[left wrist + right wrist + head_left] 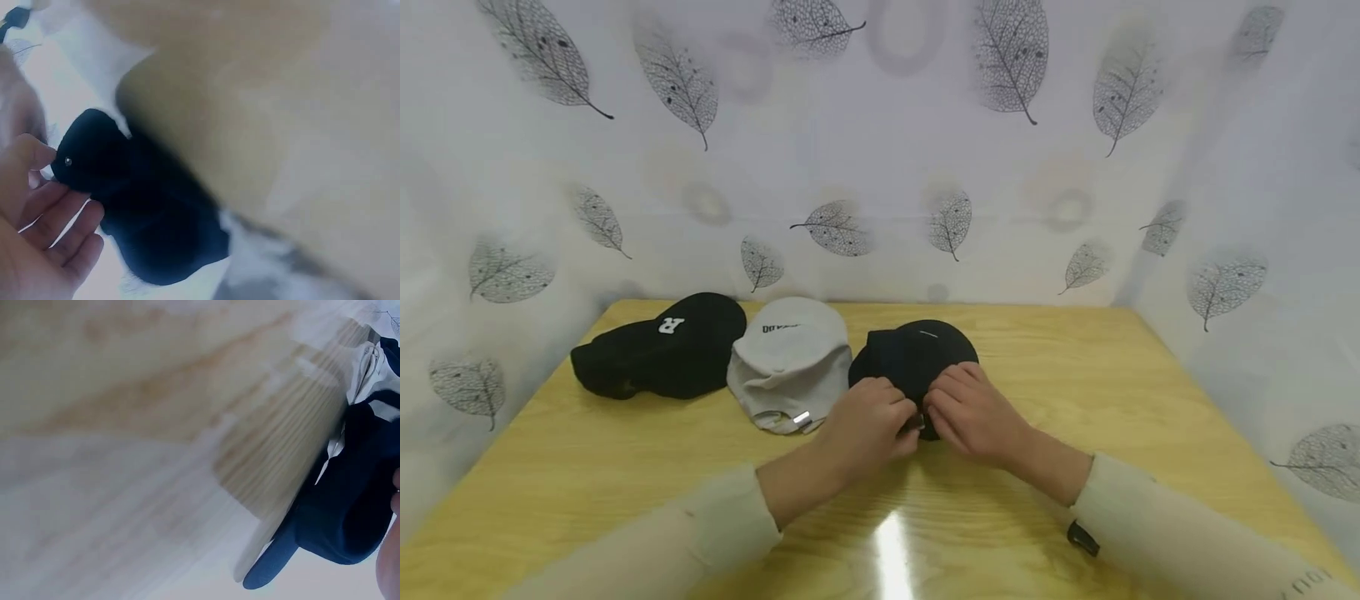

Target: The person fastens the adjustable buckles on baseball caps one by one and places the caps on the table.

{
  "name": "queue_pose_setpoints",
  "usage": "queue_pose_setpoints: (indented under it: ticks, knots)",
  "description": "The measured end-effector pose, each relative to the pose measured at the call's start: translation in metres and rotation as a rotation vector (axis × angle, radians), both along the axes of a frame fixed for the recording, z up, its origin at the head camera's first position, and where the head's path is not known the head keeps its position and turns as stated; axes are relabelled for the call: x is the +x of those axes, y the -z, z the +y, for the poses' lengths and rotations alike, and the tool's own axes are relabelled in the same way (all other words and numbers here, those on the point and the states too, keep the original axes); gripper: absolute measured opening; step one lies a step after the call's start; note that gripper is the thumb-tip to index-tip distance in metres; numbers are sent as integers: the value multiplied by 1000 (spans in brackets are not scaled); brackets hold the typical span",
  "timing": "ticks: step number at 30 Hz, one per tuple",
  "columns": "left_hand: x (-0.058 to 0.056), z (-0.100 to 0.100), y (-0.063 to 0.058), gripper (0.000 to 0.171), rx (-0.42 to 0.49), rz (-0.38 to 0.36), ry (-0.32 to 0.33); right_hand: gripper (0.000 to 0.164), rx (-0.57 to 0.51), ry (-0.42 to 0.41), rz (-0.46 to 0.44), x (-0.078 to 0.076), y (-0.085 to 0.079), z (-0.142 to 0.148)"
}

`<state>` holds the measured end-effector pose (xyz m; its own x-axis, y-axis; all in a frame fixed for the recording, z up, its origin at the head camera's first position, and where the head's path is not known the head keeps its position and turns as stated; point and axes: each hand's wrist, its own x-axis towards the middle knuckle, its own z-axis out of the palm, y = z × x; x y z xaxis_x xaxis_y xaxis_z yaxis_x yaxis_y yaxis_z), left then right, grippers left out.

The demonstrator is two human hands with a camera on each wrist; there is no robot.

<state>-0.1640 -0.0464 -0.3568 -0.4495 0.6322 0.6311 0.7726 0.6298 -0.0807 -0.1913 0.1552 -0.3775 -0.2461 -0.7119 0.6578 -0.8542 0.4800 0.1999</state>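
Note:
A dark navy baseball cap [901, 354] lies on the table, the rightmost of three caps in the head view. At its near edge, my left hand [871, 419] pinches the cap's edge between thumb and fingers. The left wrist view shows that left hand [47, 225] at the edge of the dark cap [156, 219], beside a small shiny stud [68, 161]. My right hand [973, 412] grips the same near edge from the right, fingers curled. Only part of the right hand [389, 559] enters the right wrist view, against the cap [369, 487].
A light grey cap [797, 333] with dark lettering and a metal buckle [802, 419] sits left of the dark one. Farther left lies a black cap [700, 346] with a white R. Behind the wooden table [1075, 358] hangs a leaf-patterned curtain [887, 167].

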Motion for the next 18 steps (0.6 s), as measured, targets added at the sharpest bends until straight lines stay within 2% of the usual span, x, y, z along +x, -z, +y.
queue_pose_setpoints:
  ticks: [3, 8, 10, 12, 16, 18]
  knots:
    - [2, 1, 7, 12, 22, -117, -3, 28, 59, 22, -31, 3, 0, 6]
    - [3, -1, 12, 7, 149, -386, -8, 27, 97, -11, -58, 1, 5, 6]
    - [2, -2, 12, 7, 182, -467, -16, 26, 99, -22, -65, 0, 6, 6]
    - [1, -3, 13, 8, 185, -499, -16, 25, 107, -25, -66, 0, 6, 5]
    - [-3, -8, 13, 9, 157, -502, 13, 19, 110, -33, -76, 1, 6, 2]
    - [-4, -10, 14, 9, 164, -528, 32, 19, 114, -26, -80, 1, 6, 2]
